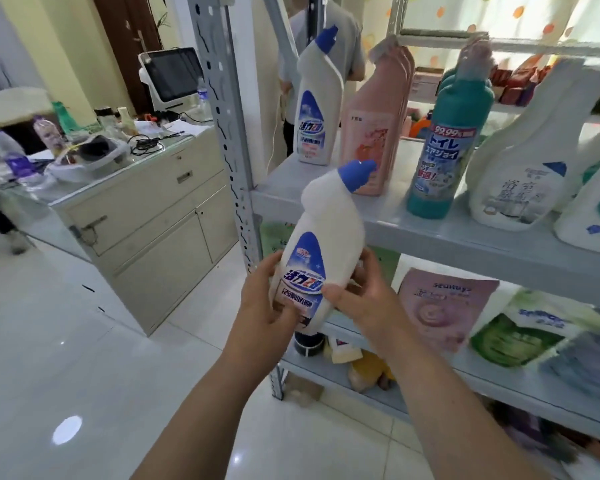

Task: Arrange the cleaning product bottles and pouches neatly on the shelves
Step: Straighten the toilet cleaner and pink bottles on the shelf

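Both my hands hold a white bottle with a blue angled cap [321, 233] in front of the grey shelf unit [430, 233]. My left hand [267, 303] grips its lower left side, and my right hand [361, 299] grips its lower right, thumb across the label. The bottle tilts slightly right, just below the upper shelf's front edge. On that shelf stand a matching white bottle [316, 109], pink bottles [378, 126], a teal bottle [447, 140] and white spray-type bottles [520, 161]. Pouches sit on the shelf below: a pink one [444, 313] and a green one [520, 337].
A cream cabinet [153, 216] with a cluttered glass top and a monitor [174, 77] stands to the left. A person in a grey shirt [329, 39] stands behind the shelving. The shelf upright [229, 133] rises left of the held bottle. White tiled floor lies below.
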Demonstrator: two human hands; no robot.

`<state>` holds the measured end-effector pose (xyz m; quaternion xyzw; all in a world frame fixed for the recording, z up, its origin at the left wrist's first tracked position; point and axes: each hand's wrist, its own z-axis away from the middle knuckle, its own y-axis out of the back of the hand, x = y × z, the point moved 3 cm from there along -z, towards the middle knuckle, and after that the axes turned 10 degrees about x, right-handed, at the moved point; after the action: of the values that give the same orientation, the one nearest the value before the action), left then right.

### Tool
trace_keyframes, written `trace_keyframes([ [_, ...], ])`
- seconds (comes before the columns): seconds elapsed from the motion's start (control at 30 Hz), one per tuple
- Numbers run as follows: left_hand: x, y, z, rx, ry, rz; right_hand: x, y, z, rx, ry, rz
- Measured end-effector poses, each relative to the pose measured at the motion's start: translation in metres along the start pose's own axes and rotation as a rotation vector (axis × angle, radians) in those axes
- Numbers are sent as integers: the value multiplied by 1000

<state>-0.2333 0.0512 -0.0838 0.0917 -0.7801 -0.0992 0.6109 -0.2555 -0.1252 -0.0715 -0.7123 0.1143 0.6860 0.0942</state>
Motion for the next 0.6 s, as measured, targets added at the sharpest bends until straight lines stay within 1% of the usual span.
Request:
trace_keyframes([
  [0.1, -14, -1, 12, -83, -35, -22, 2, -8, 22, 7, 11, 106],
  [0.17, -25, 1, 8, -99, -48, -62, 5, -23, 34, -5, 25, 169],
  [0.23, -37, 8, 2, -84, -52, -95, 9, -43, 45, -36, 13, 153],
  [0.3, -38, 27, 4, -64, -106, -146, 12, -65, 56, -80, -10, 88],
  [0.37, -40, 51, 9, -81, -105, -124, 15, -81, 62, -84, -26, 38],
  [0.5, -51, 82, 23, -300, 28, 61, 24, -103, 74, 8, -44, -24],
  [0.6, -64, 96, 35, -453, 145, 103, 30, -113, 83, 104, -78, -103],
])
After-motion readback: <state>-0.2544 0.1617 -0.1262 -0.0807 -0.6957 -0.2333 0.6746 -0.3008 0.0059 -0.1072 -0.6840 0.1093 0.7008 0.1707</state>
